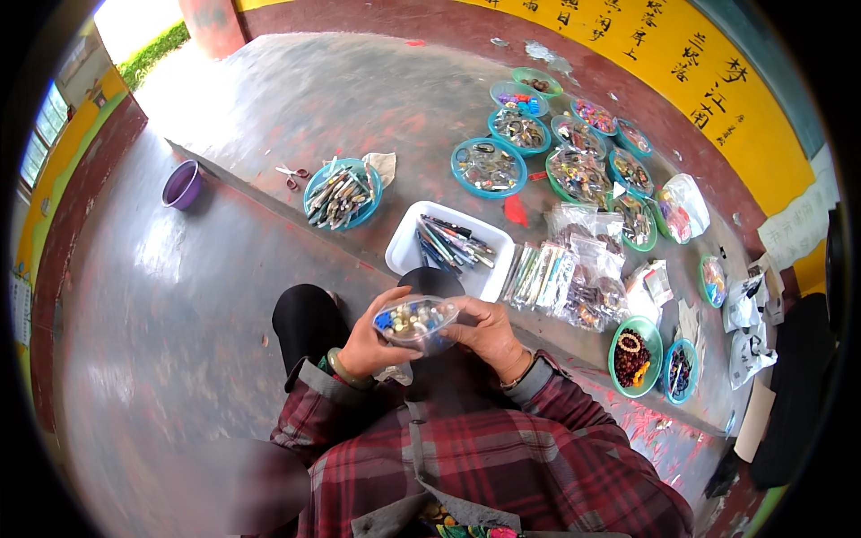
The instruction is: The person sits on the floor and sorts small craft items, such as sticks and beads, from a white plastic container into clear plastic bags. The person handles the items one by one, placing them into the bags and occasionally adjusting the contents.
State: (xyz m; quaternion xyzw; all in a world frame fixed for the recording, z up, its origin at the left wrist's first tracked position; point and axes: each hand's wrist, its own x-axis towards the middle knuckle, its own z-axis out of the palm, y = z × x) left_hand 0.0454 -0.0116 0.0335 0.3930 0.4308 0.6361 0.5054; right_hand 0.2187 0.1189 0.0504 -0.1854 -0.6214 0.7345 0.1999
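Note:
Above my lap I hold a small clear plastic container (418,337) filled with little white, gold and blue pieces, too small to name. My left hand (366,339) wraps round its left side, thumb near the rim. On the right side my right hand (491,334) pinches the container's edge with thumb and fingers. Just beyond my knees, a white tray (405,235) holds a bunch of pens. Beside it on the right lie clear bags of pens (540,276) and bags of dark brown pieces (594,282).
A teal basin (375,199) full of pens stands to the left, near scissors (292,177). Several bowls of small items, including a teal bowl (489,190), crowd the raised floor at right. A green bowl (659,354) holds bead strings. A purple bucket (182,186) sits far left.

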